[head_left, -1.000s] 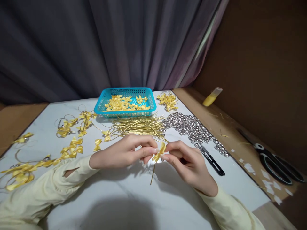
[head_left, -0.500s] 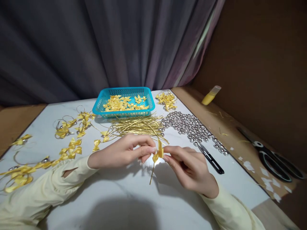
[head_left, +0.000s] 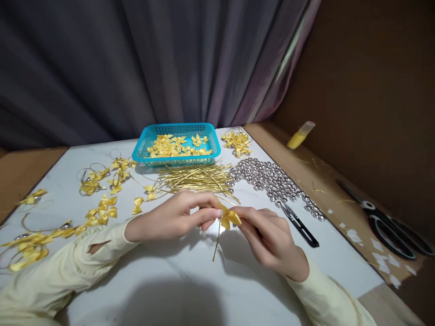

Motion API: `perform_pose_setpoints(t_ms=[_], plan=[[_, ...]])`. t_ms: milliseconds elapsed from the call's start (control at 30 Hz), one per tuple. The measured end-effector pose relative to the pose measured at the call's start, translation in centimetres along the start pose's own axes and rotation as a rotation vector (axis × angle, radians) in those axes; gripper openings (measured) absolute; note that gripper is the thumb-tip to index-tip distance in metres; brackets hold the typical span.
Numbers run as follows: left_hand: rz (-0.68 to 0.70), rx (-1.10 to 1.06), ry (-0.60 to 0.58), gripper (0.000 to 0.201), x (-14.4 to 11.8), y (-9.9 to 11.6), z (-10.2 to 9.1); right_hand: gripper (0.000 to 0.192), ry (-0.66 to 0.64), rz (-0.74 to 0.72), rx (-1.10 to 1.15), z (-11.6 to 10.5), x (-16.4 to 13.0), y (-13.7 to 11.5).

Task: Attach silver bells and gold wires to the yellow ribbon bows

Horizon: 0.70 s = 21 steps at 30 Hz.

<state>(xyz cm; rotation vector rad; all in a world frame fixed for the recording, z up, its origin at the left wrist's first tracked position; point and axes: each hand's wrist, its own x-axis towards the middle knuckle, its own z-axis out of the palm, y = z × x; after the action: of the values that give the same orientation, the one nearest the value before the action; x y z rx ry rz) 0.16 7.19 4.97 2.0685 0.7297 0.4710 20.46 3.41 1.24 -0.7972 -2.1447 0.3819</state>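
Observation:
A yellow ribbon bow (head_left: 230, 218) is held between my two hands above the middle of the table. My left hand (head_left: 180, 215) pinches it from the left, thumb against forefinger. A gold twist tie (head_left: 216, 242) hangs down below the bow, close to the left fingertips. On the other side, my right hand (head_left: 272, 237) has its thumb and forefinger closed on the bow's right edge. Just beyond my hands lies a heap of gold twist ties (head_left: 197, 177). Fingers hide part of the bow's back and the tie's upper end.
A blue basket (head_left: 176, 160) holds yellow bows at the back. Silver beads (head_left: 268, 177) spread to the right, near black thread snips (head_left: 301, 226). Large scissors (head_left: 390, 235), paper scraps and a yellow glue bottle (head_left: 299, 136) lie farther right. Finished-looking bows (head_left: 89, 186) lie left.
The bow has turned between my fingers, from edge-on to showing its spread loops. Both hands have stayed in nearly the same place.

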Motion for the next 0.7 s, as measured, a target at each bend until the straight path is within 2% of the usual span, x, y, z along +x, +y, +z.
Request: perform_pose_setpoints(t_ms=[267, 467, 700], plan=[[0.04, 0.155, 0.082, 0.022, -0.59, 0.06, 0.49, 0.019, -0.027, 0.101, 0.064, 0.18, 0.26, -0.18], [0.095, 0.297, 0.119, 0.023, -0.75, 0.42, 0.81, 0.02, -0.049, 0.101, 0.061, 0.55, 0.31, 0.13], [0.116, 0.355, 0.126, 0.024, -0.68, -0.02, 0.84, 0.02, -0.083, 0.087, 0.045, 0.41, 0.37, 0.35]])
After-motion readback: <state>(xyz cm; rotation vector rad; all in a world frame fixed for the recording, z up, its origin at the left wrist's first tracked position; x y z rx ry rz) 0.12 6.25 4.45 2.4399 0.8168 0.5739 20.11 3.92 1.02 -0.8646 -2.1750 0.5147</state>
